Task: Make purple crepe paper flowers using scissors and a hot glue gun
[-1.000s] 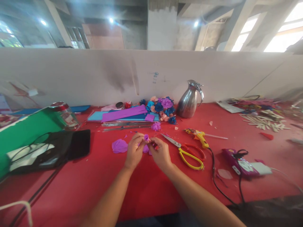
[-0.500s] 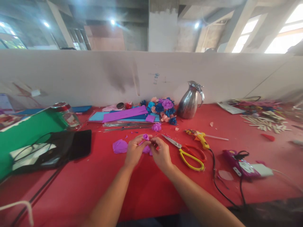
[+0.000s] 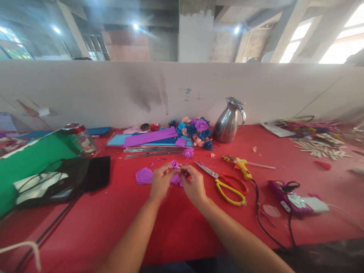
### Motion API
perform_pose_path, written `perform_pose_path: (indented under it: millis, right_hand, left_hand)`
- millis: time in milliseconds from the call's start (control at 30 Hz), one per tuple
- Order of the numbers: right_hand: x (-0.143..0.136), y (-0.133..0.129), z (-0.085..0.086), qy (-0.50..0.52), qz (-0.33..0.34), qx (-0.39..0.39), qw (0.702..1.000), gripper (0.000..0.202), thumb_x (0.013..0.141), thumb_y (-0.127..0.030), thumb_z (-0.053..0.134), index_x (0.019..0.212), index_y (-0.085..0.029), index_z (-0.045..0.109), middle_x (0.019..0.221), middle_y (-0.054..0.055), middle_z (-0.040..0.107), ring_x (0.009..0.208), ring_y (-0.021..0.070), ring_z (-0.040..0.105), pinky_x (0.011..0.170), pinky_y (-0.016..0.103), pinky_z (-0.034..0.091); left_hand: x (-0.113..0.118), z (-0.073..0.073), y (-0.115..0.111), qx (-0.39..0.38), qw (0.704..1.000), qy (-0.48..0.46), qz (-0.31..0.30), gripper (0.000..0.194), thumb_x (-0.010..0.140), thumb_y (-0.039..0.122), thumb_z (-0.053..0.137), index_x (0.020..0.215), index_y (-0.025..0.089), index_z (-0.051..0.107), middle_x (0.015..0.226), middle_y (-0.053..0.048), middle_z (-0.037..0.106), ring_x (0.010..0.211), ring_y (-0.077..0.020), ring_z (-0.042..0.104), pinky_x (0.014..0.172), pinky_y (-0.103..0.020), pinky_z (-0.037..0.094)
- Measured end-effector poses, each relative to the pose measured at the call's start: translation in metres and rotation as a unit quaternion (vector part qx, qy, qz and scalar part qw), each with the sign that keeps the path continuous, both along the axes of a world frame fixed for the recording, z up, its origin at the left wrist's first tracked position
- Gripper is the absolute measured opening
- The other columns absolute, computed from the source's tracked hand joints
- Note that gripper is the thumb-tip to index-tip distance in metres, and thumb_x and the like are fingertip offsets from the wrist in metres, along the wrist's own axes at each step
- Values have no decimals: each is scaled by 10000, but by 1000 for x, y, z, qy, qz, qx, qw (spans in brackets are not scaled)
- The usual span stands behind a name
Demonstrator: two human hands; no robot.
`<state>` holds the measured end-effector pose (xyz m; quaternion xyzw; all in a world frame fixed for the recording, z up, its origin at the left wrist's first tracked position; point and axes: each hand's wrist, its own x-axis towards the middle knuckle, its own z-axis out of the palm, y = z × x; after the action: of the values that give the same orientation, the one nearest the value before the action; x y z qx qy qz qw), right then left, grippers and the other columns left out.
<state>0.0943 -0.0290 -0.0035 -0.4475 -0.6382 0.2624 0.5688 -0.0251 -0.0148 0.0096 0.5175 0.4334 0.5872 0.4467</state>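
Observation:
A small rolled purple paper flower (image 3: 174, 164) stands between my two hands, its spiral top facing up. My left hand (image 3: 162, 180) pinches it from the left side. Fingers of my right hand (image 3: 193, 182) are closed at its lower right, pressed on its base; the base itself is mostly hidden. Below the hands lie purple paper petals (image 3: 176, 179), partly covered by the fingers. To the left is a loose purple petal piece (image 3: 144, 176). A finished-looking purple paper bloom (image 3: 188, 152) rests just beyond my hands.
Scissors (image 3: 222, 182) lie open right of my hands, near a yellow glue gun (image 3: 241, 167) with its cord. Farther back are purple paper strips (image 3: 150, 137), a heap of paper flowers (image 3: 196, 131) and a steel jug (image 3: 229, 121). A purple power strip (image 3: 290, 199) and a black phone (image 3: 97, 172) flank them.
The rolled flower's top has tipped slightly toward the left between my fingers. Both hands stay in nearly the same place.

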Motion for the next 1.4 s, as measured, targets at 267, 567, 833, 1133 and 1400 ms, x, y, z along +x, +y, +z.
perform_pose_path:
  millis: [267,567,833,1133,1400]
  right_hand:
    - [-1,5,-4,82,12,-68,994,132,774,-263,534,805,-172,625,704,16,656,595,136,564,579,245,447]
    - [-1,4,-4,74,11,-79,994,140,771,-277,533,797,-176,626,697,11,654,587,130,556,574,240,440]
    - [-1,5,-7,44,15,-52,998,122,783,-242,523,818,-192,629,713,1,646,609,133,552,597,245,441]
    - [8,5,8,101,-70,-36,992,186,839,-348,492,835,-182,575,716,10,592,604,126,542,552,226,427]
    - [47,11,31,-171,-56,-166,970,258,834,-362,514,657,-195,600,521,-3,578,515,143,548,503,229,340]
  left_hand:
    - [1,0,1,-56,996,-60,-21,233,588,226,763,814,175,745,895,-60,729,852,-201,640,818,-328,482]
    - [4,-1,1,-43,996,-74,-31,214,608,261,775,807,186,749,893,-59,712,880,-206,620,839,-326,464]
    - [2,3,0,3,999,-37,-2,69,598,198,749,665,198,735,909,-51,693,889,-205,617,828,-335,480]
    - [-8,-3,9,44,999,2,19,65,636,242,745,691,208,740,837,-36,698,825,-183,620,792,-313,477]
    - [-38,0,29,33,969,-210,122,230,576,299,808,694,183,648,659,17,639,647,-105,585,707,-254,462]
